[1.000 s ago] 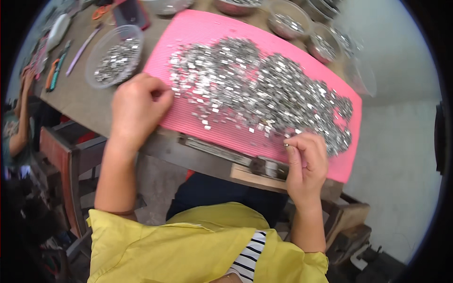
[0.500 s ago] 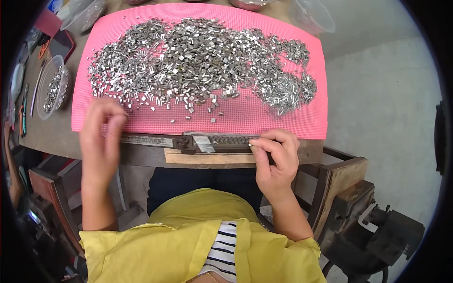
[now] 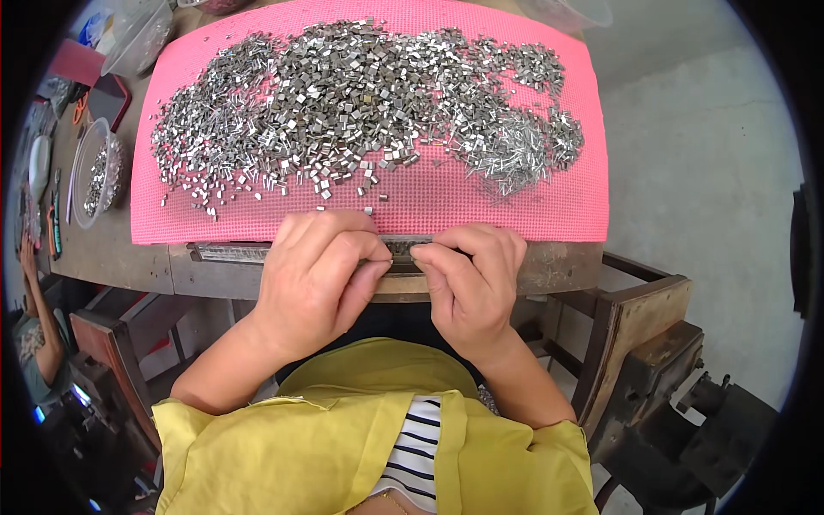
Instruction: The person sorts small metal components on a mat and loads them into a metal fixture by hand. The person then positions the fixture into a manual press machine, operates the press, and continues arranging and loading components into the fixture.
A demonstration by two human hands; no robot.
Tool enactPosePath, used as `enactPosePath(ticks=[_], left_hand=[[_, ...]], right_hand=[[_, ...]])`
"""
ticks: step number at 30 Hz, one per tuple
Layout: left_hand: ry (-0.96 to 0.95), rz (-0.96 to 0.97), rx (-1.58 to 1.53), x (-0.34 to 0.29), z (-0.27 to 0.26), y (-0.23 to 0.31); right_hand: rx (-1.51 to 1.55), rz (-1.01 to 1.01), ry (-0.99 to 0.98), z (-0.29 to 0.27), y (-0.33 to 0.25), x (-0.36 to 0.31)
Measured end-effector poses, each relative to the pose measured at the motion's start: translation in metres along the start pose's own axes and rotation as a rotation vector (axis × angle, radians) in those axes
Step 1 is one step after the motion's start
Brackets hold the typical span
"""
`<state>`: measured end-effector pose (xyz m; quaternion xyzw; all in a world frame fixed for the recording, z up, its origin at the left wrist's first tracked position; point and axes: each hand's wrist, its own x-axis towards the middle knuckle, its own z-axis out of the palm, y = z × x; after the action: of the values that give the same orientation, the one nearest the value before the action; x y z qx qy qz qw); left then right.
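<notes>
My left hand is closed in a pinch at the table's front edge, over a long dark metal bar fixture. Close beside it, my right hand also pinches, thumb against forefinger, above the same fixture. What either hand holds is too small or too hidden to make out. The hands cover much of the fixture's middle. Just beyond them, a heap of small silvery metal pieces spreads over a pink textured mat. Thin pin-like pieces lie at the heap's right.
On the left stand a clear plastic bowl of metal bits, a clear tub and a dark red-edged tray. A wooden stand and a dark machine are at right. Another person's arm shows far left.
My left hand has come from the mat's left edge down and right to the fixture, beside my right hand. My right hand has shifted slightly left. The view has shifted a little.
</notes>
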<state>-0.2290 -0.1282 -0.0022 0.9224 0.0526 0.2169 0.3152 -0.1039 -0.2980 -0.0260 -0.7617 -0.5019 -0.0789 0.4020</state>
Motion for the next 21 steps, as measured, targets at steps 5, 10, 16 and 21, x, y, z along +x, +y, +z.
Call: enactPosePath(ticks=[5,10,16,21], left_hand=[[0.031,0.035,0.046,0.000,0.007,-0.002],[0.029,0.046,0.094,-0.001,0.012,-0.001],[0.035,0.097,0.203,0.000,0.019,0.002],[0.056,0.109,0.300,0.000,0.023,0.005]], right_hand=[[-0.035,-0.056,-0.007,-0.001,0.004,-0.001],[0.045,-0.083,0.005,-0.002,0.011,-0.002],[0.054,-0.086,0.015,-0.003,0.014,-0.004],[0.030,-0.128,0.003,-0.004,0.015,-0.002]])
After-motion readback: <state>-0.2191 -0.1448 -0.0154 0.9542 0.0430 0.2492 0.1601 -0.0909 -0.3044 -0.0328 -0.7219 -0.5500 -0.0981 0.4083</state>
